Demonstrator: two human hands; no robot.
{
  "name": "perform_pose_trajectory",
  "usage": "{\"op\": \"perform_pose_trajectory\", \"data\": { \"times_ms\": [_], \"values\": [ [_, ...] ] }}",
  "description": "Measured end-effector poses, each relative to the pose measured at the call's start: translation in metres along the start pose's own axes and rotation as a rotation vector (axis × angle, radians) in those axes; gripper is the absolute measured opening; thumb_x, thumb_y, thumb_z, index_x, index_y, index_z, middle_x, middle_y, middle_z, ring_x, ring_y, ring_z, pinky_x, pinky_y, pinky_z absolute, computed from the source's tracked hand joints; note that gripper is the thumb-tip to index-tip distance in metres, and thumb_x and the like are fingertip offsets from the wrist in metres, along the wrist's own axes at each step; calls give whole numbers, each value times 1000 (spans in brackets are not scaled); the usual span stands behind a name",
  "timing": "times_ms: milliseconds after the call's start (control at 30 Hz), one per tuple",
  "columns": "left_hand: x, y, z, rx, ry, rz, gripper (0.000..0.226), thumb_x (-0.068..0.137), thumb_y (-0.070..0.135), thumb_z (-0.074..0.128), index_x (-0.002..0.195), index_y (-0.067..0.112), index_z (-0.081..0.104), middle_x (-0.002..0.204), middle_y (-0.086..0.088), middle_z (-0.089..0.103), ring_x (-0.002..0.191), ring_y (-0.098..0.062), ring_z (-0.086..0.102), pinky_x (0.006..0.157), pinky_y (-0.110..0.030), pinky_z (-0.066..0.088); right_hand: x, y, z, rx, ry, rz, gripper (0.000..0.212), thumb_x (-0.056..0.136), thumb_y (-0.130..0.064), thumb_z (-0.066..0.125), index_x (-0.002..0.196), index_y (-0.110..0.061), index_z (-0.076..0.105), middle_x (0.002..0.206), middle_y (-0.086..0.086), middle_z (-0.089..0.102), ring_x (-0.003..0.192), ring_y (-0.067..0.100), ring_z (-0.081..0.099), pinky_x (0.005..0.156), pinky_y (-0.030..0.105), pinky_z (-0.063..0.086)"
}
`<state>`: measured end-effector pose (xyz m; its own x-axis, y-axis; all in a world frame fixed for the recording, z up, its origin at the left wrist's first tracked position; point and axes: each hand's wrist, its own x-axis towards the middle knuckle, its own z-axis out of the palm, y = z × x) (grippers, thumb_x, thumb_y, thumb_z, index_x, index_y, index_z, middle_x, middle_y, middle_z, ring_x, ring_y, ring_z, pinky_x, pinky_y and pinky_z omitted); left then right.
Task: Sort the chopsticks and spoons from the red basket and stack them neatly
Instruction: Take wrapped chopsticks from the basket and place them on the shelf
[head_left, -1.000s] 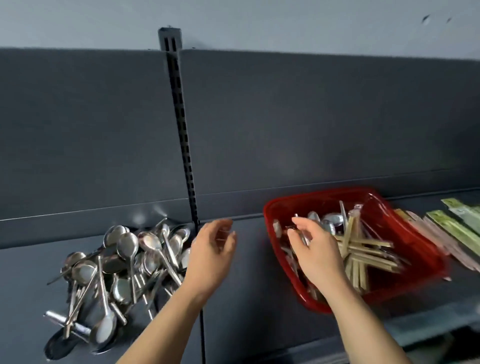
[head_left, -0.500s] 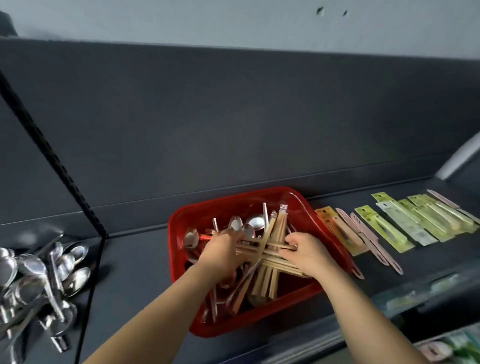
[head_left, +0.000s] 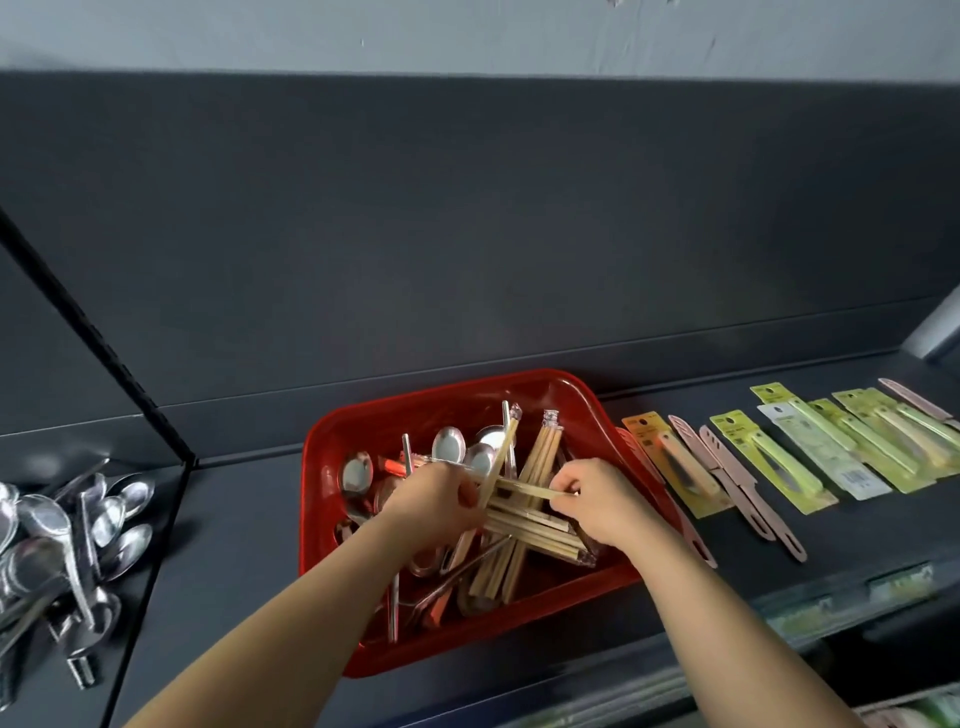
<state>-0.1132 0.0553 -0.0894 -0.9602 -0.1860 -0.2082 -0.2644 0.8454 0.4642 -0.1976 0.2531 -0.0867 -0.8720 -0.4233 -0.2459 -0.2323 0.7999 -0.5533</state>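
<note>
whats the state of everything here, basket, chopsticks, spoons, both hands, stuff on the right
red basket: on the shelf, holding mixed cutlery
chopsticks: in the basket, crossed, unsorted
spoons in basket: loose among the chopsticks
spoon pile: heaped on the shelf, left of basket
left hand: in the basket, gripping chopsticks
right hand: pinching chopsticks
packaged items: flat in a row, right of basket

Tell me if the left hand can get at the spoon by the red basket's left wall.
Probably yes. The spoon lies uncovered just beside the left hand, no chopsticks across its bowl; but the hand grips chopsticks and would need to let go.
</note>
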Motion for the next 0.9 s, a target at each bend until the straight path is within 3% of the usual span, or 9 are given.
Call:
{"op": "perform_pose_trajectory", "data": {
  "times_ms": [167, 367, 500, 667, 767, 833, 900],
  "values": [
    [1, -13, -3, -61, 9, -53, 14, 80, 25, 69, 79, 11, 67, 73, -1, 67, 62, -15, 59, 56, -27, 47, 2, 3, -3, 4, 14, -11, 17, 90, -14, 60, 92, -28, 69, 85, -7, 68, 57, 7, 63, 47, 19, 45],
    [3, -20, -12, -295, 196, -140, 12, 80, 17, 68, 79, 15, 57, 72, 4, 62, 58, -9, 55, 45, -13, 38, 5, 7, -2, 76, 42, -8, 21, 84, -8, 66, 93, -26, 71, 89, -9, 68, 73, 8, 67, 56, 18, 52],
    [1, -10, -19, -550, 277, -83, 4, 90, 16, 58, 88, 13, 57, 75, -5, 65, 58, -16, 57, 53, -33, 49, 5, 10, -6, 136, 111, 0, 22, 83, -9, 67, 88, -30, 70, 83, -9, 70, 70, 8, 68, 59, 22, 57],
    [-1, 6, -38, -670, 513, 142, 14, 97, 24, 55, 86, 16, 56, 66, 2, 57, 56, -13, 53, 53, -34, 48, 2, 9, -12, 51, 52, -75, 16, 84, -15, 68, 80, -31, 69, 75, -8, 68, 56, 8, 64, 48, 19, 51],
    [2, 9, -43, -707, 468, 139, 15, 95, 25, 58, 83, 16, 58, 57, 7, 53, 44, -9, 46, 40, -28, 42, 0, 3, -12, 1, -58, -112, 10, 82, -29, 73, 90, -32, 69, 84, -12, 68, 69, 4, 65, 57, 18, 52],
    [2, 7, -39, -671, 368, 86, 11, 90, 24, 65, 83, 16, 63, 58, 4, 56, 39, -11, 46, 38, -26, 41, -1, -1, -8, -9, -158, -103, 33, 73, -41, 79, 103, -30, 68, 91, -16, 64, 81, 3, 64, 65, 21, 52],
    [-2, 3, -32, -624, 302, 17, 13, 82, 24, 74, 80, 16, 64, 58, 1, 56, 38, -10, 46, 37, -23, 40, -1, -4, -3, -97, -193, -99, 47, 64, -47, 82, 103, -25, 68, 92, -14, 61, 83, 6, 61, 68, 24, 50]
  ]
}}
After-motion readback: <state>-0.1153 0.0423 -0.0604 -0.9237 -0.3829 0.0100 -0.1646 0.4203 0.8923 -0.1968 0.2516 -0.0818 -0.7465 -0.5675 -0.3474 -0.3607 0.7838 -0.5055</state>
